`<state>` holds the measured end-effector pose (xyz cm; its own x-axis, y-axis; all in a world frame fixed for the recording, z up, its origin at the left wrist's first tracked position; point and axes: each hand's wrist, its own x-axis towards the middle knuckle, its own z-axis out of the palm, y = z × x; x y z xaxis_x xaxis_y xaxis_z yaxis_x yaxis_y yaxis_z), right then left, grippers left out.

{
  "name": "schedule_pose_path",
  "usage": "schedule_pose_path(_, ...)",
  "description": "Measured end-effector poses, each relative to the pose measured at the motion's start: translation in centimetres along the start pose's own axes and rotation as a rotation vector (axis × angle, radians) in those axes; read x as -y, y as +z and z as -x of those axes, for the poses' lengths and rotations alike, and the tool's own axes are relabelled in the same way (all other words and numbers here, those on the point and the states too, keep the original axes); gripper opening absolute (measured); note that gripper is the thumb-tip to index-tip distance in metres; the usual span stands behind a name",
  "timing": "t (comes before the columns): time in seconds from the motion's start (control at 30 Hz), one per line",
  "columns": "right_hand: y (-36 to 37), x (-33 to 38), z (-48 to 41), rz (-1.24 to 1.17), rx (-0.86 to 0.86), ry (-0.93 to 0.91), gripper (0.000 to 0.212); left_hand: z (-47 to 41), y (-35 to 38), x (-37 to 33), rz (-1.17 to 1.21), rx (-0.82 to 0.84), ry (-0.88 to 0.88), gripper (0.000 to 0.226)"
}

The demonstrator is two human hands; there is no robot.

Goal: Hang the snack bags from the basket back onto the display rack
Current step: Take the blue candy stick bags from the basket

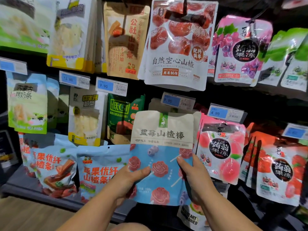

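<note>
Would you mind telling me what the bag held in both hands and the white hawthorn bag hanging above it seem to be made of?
Held bag: probably matte plastic film, with a paper-look beige top; it shows almost no glare and only soft folds. Hollow hawthorn bag: glossy plastic film, perhaps partly clear; white glare streaks and crinkles run across it.

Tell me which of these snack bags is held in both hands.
The beige-and-blue plastic bag printed with purple flower-shaped lollipops, centre front: the left hand and right hand grip its lower sides. No hand holds any other.
</note>
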<state>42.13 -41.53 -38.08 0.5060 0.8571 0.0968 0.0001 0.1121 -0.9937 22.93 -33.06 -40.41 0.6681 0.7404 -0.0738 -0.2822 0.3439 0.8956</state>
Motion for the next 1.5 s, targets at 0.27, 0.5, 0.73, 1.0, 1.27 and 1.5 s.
schedule_pose_path(0.27,-0.9,-0.6,-1.1,-0.011,-0.125,-0.05,0.019,-1.8,1.2,-0.5,-0.06,0.027,-0.01,0.046)
schedule_pose_path(0.5,-1.9,-0.8,-2.5,0.03,-0.198,-0.061,0.013,-3.4,1.6,-0.6,-0.099,0.054,-0.006,0.046)
schedule_pose_path(0.73,-1.8,-0.6,-3.5,0.037,-0.23,-0.073,0.014,-4.4,2.1,-1.1,-0.102,0.04,0.041,0.027)
schedule_pose_path(1.0,-1.8,-0.6,-4.4,0.11,-0.281,-0.091,0.011,-4.9,2.4,-0.8,-0.068,0.019,0.055,0.024)
schedule_pose_path(1.27,-1.5,-0.1,-4.4,0.147,-0.295,-0.101,0.014,-4.7,2.5,-0.8,-0.057,0.003,0.083,0.024)
schedule_pose_path(1.5,-1.4,0.5,-4.6,0.204,-0.334,-0.076,0.01,-5.2,2.7,-0.7,-0.117,-0.049,0.076,0.021)
